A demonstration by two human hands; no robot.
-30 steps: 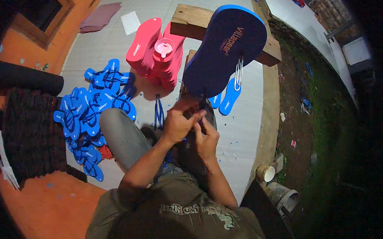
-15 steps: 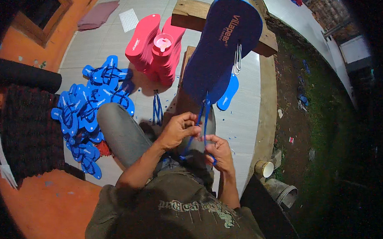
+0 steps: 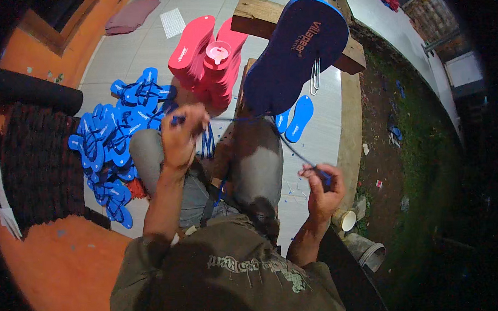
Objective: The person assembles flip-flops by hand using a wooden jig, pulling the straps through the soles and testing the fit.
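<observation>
A dark blue flip-flop sole (image 3: 294, 49) leans across a wooden beam, tilted above my knee. From its near end a thin blue strap (image 3: 293, 147) spreads out to both sides. My left hand (image 3: 183, 137), slightly blurred, is closed on one arm of the strap beside the sandal pile. Off to the right, my right hand (image 3: 324, 191) pinches the other arm. A bent metal wire piece (image 3: 316, 76) sits against the sole's right edge. Two bright blue soles (image 3: 300, 119) lie on the floor just right of the dark sole.
Finished blue flip-flops (image 3: 108, 138) are heaped at left. Stacked pink soles (image 3: 192, 50) stand ahead, a pink cup (image 3: 218, 52) on top. Loose blue straps (image 3: 207, 143) lie near my knee. The wooden beam (image 3: 258, 18) crosses behind the sole. A ledge edge drops to soil at right.
My hands were close together at the strap below the sole. They have moved apart, left hand up and left, right hand rightward, drawing the strap arms wide.
</observation>
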